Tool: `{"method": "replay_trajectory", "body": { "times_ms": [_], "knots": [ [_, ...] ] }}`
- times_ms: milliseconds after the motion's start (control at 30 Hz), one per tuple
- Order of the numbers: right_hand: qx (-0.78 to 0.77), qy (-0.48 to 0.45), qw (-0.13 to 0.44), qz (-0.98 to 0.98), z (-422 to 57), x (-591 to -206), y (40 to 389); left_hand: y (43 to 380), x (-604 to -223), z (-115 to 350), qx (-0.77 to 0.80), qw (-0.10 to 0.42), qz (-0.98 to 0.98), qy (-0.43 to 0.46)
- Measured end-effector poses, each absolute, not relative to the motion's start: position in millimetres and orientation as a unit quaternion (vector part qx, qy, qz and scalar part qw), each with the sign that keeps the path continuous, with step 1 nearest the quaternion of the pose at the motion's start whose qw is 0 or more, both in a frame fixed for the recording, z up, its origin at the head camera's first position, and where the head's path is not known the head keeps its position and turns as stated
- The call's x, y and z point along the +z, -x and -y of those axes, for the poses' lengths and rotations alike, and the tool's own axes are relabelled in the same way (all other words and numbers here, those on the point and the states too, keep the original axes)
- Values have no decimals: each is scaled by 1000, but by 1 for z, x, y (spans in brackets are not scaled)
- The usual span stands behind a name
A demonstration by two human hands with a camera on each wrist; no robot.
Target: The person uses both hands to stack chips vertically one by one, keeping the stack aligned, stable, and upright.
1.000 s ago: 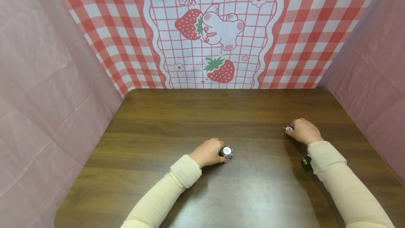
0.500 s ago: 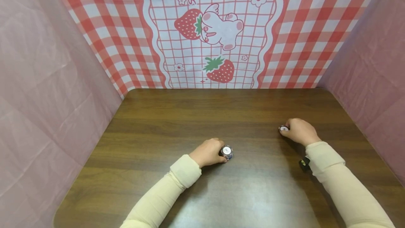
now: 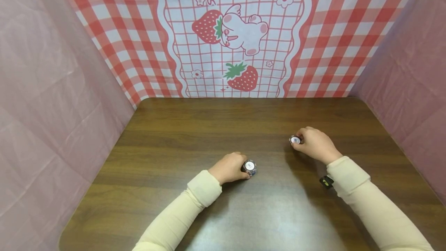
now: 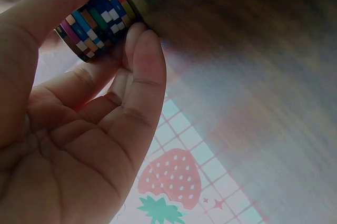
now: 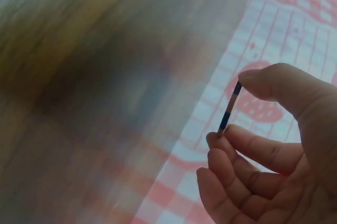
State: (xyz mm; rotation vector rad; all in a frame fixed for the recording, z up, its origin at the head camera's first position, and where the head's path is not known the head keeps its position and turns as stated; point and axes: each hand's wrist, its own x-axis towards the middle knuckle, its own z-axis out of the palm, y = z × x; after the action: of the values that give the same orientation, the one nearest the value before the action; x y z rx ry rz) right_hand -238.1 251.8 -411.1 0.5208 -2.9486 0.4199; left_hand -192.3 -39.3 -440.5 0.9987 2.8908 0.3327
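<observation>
A stack of poker chips with a white-centred top chip stands on the wooden table near its middle. My left hand grips the stack from the left, thumb on the near side and fingers on the far side. In the left wrist view the stack's striped edges show blue, white, red and purple between thumb and fingers. To the right and farther back, my right hand pinches a single poker chip. The right wrist view shows that chip edge-on between thumb and fingertips, away from the tabletop.
The brown wood-grain table has a checked strawberry cloth hanging behind it. Pink fabric walls stand at left and right. A dark wrist device sits at the right sleeve.
My right hand has moved left across the table with the single poker chip, coming nearer to the stack. My left hand and the stack have stayed put.
</observation>
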Motion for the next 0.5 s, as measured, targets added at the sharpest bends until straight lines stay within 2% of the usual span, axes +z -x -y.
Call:
{"method": "replay_trajectory", "body": {
  "times_ms": [300, 500],
  "knots": [
    [144, -235, 105, 956, -217, -407, 226, 193, -442, 39, 106, 29, -939, -325],
    [142, -269, 102, 947, -196, -406, 218, 193, -442, 39, 104, 24, -939, -327]
  ]
}}
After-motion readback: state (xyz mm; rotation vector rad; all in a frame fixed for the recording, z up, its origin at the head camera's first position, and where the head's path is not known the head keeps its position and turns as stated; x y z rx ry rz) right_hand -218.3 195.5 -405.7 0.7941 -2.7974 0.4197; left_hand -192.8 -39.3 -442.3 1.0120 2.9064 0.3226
